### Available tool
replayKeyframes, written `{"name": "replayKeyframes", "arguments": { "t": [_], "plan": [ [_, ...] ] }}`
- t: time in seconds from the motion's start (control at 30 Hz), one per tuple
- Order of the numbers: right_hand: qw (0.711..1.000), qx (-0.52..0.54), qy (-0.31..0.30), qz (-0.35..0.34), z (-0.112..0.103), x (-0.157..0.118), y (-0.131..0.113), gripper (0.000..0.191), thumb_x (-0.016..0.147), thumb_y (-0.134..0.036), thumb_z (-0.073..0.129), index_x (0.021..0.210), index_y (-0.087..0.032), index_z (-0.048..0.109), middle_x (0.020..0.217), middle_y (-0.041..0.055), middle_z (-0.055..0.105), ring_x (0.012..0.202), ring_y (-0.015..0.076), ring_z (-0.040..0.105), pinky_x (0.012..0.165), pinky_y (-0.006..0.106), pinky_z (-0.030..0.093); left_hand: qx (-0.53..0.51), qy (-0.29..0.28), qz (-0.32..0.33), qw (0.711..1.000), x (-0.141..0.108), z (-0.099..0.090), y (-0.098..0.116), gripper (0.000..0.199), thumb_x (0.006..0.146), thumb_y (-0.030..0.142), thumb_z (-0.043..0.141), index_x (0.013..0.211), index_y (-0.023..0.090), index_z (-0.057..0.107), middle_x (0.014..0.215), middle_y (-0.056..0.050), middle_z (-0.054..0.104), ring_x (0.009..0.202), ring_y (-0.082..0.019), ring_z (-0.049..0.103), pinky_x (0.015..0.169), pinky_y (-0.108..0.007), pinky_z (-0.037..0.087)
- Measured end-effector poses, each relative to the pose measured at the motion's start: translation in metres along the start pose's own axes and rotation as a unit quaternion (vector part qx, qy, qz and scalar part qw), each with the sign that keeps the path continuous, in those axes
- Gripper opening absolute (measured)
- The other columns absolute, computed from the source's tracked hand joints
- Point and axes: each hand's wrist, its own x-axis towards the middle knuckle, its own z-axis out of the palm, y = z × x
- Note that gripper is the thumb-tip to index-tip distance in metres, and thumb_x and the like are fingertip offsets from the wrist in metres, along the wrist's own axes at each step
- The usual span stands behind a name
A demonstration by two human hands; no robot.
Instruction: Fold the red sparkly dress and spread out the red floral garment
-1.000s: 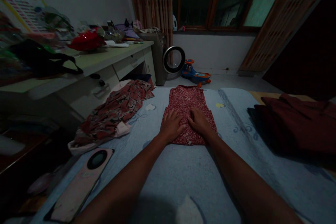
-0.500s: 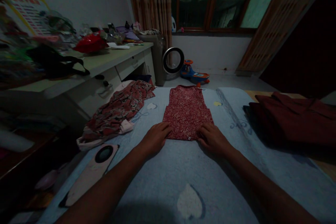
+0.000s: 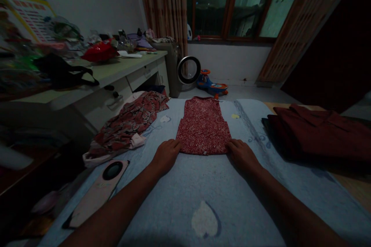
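Note:
A red garment with a small pale pattern [image 3: 203, 127] lies flat, its sides folded in, on the blue bed cover [image 3: 174, 200]. Its narrower end points away from me, and a small white tag shows at the near edge. My left hand [image 3: 166, 156] has its fingers closed at the near left corner. At the near right corner, my right hand [image 3: 243, 154] pinches the cloth in the same way. Both thumbs are largely hidden.
Crumpled patterned cloth [image 3: 130, 123] lies to the left, with a pale phone-shaped object [image 3: 98, 193] nearer me. Folded dark red clothes [image 3: 324, 131] are stacked at the right. Beyond stand a cluttered desk [image 3: 121, 70], a washing machine with its door open [image 3: 173, 65] and a ride-on toy [image 3: 211, 85].
My hands have moved slightly outward, from on top of the garment's near corners to their outer edges. The near end looks a little more spread. The view has shifted slightly.

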Motion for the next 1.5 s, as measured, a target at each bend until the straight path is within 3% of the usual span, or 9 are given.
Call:
{"name": "replayKeyframes", "arguments": {
  "t": [0.33,0.6,0.8,0.93,1.13,1.23,1.33,1.5],
  "plan": [
    [0.997,0.049,0.056,-0.032,0.010,0.000,0.013,0.027,0.088,-0.014,0.052,0.110,-0.019,0.067,0.117,0.0127,0.066,0.103,0.0267,0.059,0.090,0.041,0.050,-0.059,0.047,0.065,0.995,0.004,0.010,-0.023,0.037,0.084,0.009,0.056,0.118,0.021,0.063,0.120,-0.011,0.065,0.112,-0.025,0.059,0.097,-0.041,0.049],
    [0.990,0.101,0.088,-0.051,0.021,0.004,0.032,0.037,0.084,-0.012,0.054,0.118,-0.019,0.067,0.123,0.0138,0.064,0.112,0.0268,0.059,0.096,0.044,0.051,-0.089,0.035,0.095,0.991,0.027,0.014,-0.046,0.059,0.070,0.002,0.058,0.127,0.020,0.061,0.132,-0.012,0.062,0.123,-0.026,0.056,0.103,-0.042,0.048],
    [0.987,0.122,0.095,-0.042,0.027,0.014,0.039,0.045,0.081,-0.008,0.054,0.122,-0.022,0.067,0.126,0.0133,0.064,0.116,0.0265,0.058,0.099,0.046,0.049,-0.104,0.050,0.123,0.986,0.043,0.022,-0.059,0.049,0.081,0.017,0.061,0.130,0.020,0.061,0.135,-0.013,0.061,0.127,-0.026,0.055,0.105,-0.043,0.047],
    [0.985,0.136,0.097,-0.039,0.029,0.023,0.044,0.042,0.082,-0.011,0.057,0.122,-0.021,0.068,0.127,0.0142,0.063,0.116,0.0270,0.058,0.099,0.046,0.049,-0.103,0.058,0.131,0.984,0.060,0.027,-0.065,0.043,0.086,0.017,0.057,0.129,0.019,0.061,0.135,-0.013,0.062,0.128,-0.023,0.055,0.107,-0.040,0.047],
    [0.975,0.190,0.101,-0.064,0.032,0.026,0.051,0.034,0.085,-0.021,0.064,0.118,-0.026,0.070,0.132,0.0137,0.061,0.121,0.0276,0.057,0.100,0.048,0.049,-0.113,0.024,0.176,0.978,0.072,0.035,-0.069,0.042,0.091,0.019,0.053,0.132,0.023,0.060,0.141,-0.011,0.058,0.134,-0.022,0.051,0.111,-0.042,0.042],
    [0.961,0.256,0.101,-0.036,0.035,0.030,0.054,0.033,0.086,-0.024,0.062,0.118,-0.028,0.070,0.134,0.0116,0.061,0.123,0.0261,0.058,0.101,0.047,0.049,-0.128,0.003,0.183,0.975,0.072,0.034,-0.069,0.044,0.091,0.022,0.053,0.135,0.026,0.058,0.143,-0.009,0.057,0.135,-0.022,0.050,0.114,-0.044,0.038],
    [0.928,0.362,0.092,0.010,0.032,0.039,0.055,0.028,0.088,-0.028,0.058,0.112,-0.026,0.072,0.132,0.0103,0.063,0.121,0.0258,0.060,0.105,0.047,0.048,-0.164,-0.006,0.170,0.972,0.071,0.031,-0.068,0.049,0.089,0.029,0.057,0.138,0.026,0.055,0.146,-0.009,0.054,0.137,-0.023,0.048,0.116,-0.044,0.035],
    [0.883,0.462,0.051,0.068,0.007,0.063,0.051,0.030,0.084,-0.032,0.058,0.110,-0.024,0.071,0.116,0.0086,0.072,0.109,0.0276,0.067,0.100,0.044,0.050,-0.283,0.002,0.142,0.949,0.079,0.025,-0.067,0.058,0.080,0.038,0.064,0.135,0.021,0.058,0.142,-0.010,0.058,0.138,-0.026,0.046,0.117,-0.045,0.033]
  ]
}}
